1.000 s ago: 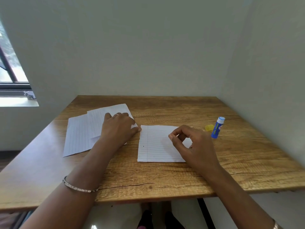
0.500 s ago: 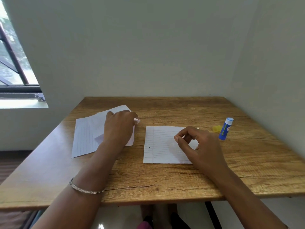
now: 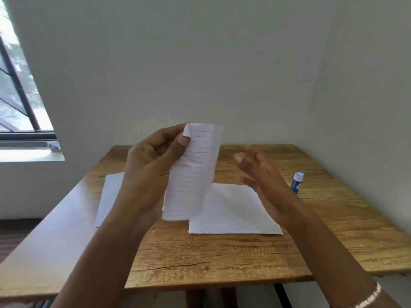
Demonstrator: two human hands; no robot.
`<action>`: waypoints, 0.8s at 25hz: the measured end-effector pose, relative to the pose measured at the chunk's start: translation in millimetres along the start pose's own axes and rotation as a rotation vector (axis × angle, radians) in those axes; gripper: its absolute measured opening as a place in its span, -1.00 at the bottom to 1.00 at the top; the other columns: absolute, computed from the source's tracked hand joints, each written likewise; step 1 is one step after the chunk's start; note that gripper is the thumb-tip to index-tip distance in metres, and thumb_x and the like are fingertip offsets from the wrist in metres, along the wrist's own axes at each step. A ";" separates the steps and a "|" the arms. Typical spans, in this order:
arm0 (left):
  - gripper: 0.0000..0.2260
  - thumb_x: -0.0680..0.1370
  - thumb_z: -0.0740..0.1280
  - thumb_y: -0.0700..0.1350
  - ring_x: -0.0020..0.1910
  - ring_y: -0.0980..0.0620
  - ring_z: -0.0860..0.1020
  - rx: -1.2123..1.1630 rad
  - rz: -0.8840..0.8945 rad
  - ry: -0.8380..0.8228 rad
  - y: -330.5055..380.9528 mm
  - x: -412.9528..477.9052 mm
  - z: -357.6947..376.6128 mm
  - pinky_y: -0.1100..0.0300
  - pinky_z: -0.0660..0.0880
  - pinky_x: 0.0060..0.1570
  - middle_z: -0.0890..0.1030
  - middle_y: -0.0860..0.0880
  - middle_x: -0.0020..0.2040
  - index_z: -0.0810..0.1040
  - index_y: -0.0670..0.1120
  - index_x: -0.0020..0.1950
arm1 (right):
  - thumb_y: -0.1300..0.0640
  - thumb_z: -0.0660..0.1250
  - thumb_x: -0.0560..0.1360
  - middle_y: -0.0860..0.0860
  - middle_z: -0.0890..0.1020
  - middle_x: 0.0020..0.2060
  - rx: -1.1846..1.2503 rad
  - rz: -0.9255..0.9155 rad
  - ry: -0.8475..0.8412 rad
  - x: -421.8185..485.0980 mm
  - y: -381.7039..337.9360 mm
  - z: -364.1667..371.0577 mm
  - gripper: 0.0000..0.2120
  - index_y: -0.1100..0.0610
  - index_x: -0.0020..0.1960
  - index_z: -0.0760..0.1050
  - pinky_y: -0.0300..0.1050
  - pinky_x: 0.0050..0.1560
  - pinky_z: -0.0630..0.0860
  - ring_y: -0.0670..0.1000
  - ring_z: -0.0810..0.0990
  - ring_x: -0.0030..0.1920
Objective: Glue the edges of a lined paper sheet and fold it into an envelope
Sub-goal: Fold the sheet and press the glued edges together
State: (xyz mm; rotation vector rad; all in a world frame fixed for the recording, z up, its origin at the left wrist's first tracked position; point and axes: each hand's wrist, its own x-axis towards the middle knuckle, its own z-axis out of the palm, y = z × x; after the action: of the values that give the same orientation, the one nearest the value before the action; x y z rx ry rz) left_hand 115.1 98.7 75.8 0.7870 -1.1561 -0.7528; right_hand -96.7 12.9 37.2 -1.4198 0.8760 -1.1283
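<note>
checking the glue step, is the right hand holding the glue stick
No, the right hand is open and empty; the glue stick stands on the table, and the left hand holds a sheet.

Table (image 3: 222, 258) holds lined sheet (image 3: 233, 212), left sheet (image 3: 110, 192), glue stick (image 3: 297, 183).

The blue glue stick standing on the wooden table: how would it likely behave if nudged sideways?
The blue glue stick stands upright, tall on a narrow base, so it would probably tip rather than slide. Its round body suggests it would then roll on the flat wooden table. Being small, it is likely light.
</note>
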 end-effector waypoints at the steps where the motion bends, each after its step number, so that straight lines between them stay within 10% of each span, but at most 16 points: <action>1: -0.74 0.54 0.45 -0.03 0.10 0.03 0.68 -0.156 -0.098 -0.046 2.7 -2.6 -0.9 0.21 0.60 -0.01 0.71 -0.06 0.15 0.68 -0.05 0.21 | -0.24 0.51 0.40 -0.04 0.57 0.40 0.070 0.033 -0.046 2.4 -4.8 0.4 -0.27 -0.03 0.49 0.42 0.07 0.43 0.43 -0.02 0.54 0.40; 8: -0.62 0.55 0.38 0.01 0.27 -0.13 0.61 -0.433 -0.505 -0.044 -5.1 -15.7 -13.1 -0.07 0.63 0.11 0.62 -0.16 0.32 0.62 -0.13 0.31 | 0.09 0.48 0.49 0.16 0.74 0.12 0.378 0.172 -0.068 -8.1 -12.0 -7.3 -0.67 0.20 0.20 0.68 0.05 0.08 0.68 0.15 0.72 0.11; 13: -0.47 0.49 0.31 0.36 -0.08 0.01 0.71 -0.133 -0.603 0.032 -11.2 -14.1 -13.6 0.02 0.61 -0.03 0.74 -0.04 -0.01 0.75 -0.06 0.07 | 0.14 0.54 0.47 0.15 0.78 -0.03 0.158 0.127 0.177 -19.9 -9.3 -24.8 -0.77 0.19 0.10 0.69 0.10 -0.09 0.71 0.19 0.77 -0.02; 20: -0.88 0.52 0.48 -0.03 -0.20 0.08 0.72 0.284 -0.524 0.085 -44.6 13.8 -13.2 0.22 0.61 -0.26 0.76 -0.01 -0.15 0.75 -0.06 -0.08 | 0.09 0.58 0.44 0.05 0.79 -0.14 -0.243 -0.035 0.262 -11.1 -4.3 -41.5 -0.84 0.12 -0.01 0.72 -0.05 -0.15 0.69 0.06 0.78 -0.13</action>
State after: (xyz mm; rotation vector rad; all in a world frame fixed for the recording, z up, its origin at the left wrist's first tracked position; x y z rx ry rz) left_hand 126.4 65.7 42.0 1.3786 -0.9984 -0.9840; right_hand -139.8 12.1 38.7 -1.5080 1.2113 -1.2878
